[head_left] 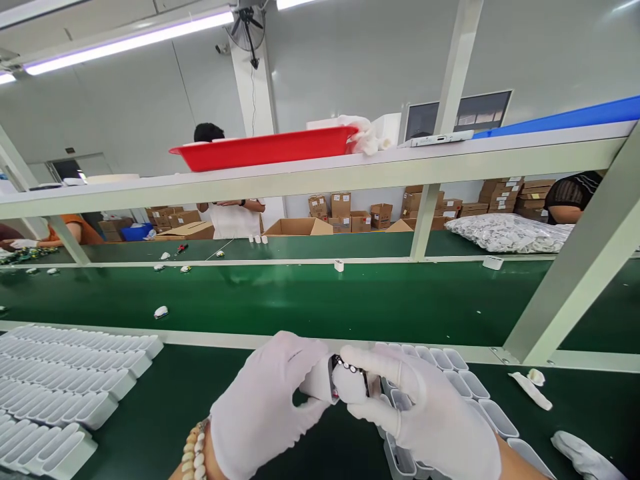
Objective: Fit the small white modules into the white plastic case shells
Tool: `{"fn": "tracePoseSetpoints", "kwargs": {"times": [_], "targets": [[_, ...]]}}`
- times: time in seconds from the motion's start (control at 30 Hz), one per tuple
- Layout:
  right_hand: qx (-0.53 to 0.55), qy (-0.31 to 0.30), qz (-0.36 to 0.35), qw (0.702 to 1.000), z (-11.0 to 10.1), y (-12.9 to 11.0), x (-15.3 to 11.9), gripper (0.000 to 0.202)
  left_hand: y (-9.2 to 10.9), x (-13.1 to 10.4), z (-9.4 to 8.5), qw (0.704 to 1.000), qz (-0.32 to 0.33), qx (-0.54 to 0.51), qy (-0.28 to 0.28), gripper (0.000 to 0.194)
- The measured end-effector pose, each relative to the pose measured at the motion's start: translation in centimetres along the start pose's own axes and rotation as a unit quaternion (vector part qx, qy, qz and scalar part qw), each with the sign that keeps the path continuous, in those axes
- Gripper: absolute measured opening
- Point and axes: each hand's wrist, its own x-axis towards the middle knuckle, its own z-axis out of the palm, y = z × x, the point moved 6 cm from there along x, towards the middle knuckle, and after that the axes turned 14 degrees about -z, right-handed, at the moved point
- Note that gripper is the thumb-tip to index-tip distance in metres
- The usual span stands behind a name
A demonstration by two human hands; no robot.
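Observation:
Both my hands wear white gloves and meet at the lower middle of the head view. In the fingers of my left hand (270,403) is a white plastic housing (317,381), its open end turned to the right. My right hand (430,417) pinches a rounded white part (349,383) with a black, dotted edge. The two pieces touch at the housing's mouth; how deep the part sits inside I cannot tell. Under and behind my right hand lie rows of open white housings (493,417). More rows of white housings (70,387) lie to my left on the green bench.
A green conveyor (280,300) runs across ahead, with a small white piece (161,312) on it. A shelf (280,180) above carries a red basin (270,150). A slanted post (575,260) stands at right, near glove scraps (533,390). Other people work beyond.

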Motion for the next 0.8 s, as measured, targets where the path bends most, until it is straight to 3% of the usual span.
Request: {"fn": "tracePoseSetpoints", "kwargs": {"times": [0.17, 0.37, 0.43, 0.53, 0.6, 0.67, 0.8], "targets": [[-0.051, -0.04, -0.005, 0.998, 0.2, -0.4, 0.3, 0.027, 0.2, 0.0, 0.1, 1.0, 0.009, -0.007, 0.001, 0.025], [-0.18, -0.04, -0.051, 0.982, 0.9, 0.0, 0.5, 0.04, 0.5, 0.0, 0.1, 1.0, -0.009, -0.02, 0.001, 0.018], [-0.209, -0.022, -0.071, 0.975, 1.1, 0.1, 0.5, 0.046, 0.5, -0.1, 0.2, 0.999, -0.011, -0.029, 0.002, 0.022], [-0.22, 0.069, -0.122, 0.965, 0.8, -0.6, 0.2, 0.054, 0.3, -0.2, 0.2, 0.999, -0.004, -0.047, 0.016, 0.036], [-0.222, 0.109, -0.13, 0.96, 0.7, -1.1, -0.1, 0.037, 0.0, -0.3, 0.1, 0.997, -0.004, -0.061, 0.037, 0.04], [-0.238, 0.113, -0.111, 0.958, 1.0, -1.3, -0.3, 0.014, -0.3, -0.4, 0.0, 0.996, -0.006, -0.069, 0.062, 0.037], [-0.279, 0.11, -0.102, 0.949, 1.4, -1.9, -0.5, 0.015, -0.4, -0.7, 0.0, 0.993, -0.008, -0.069, 0.092, 0.029]]}}
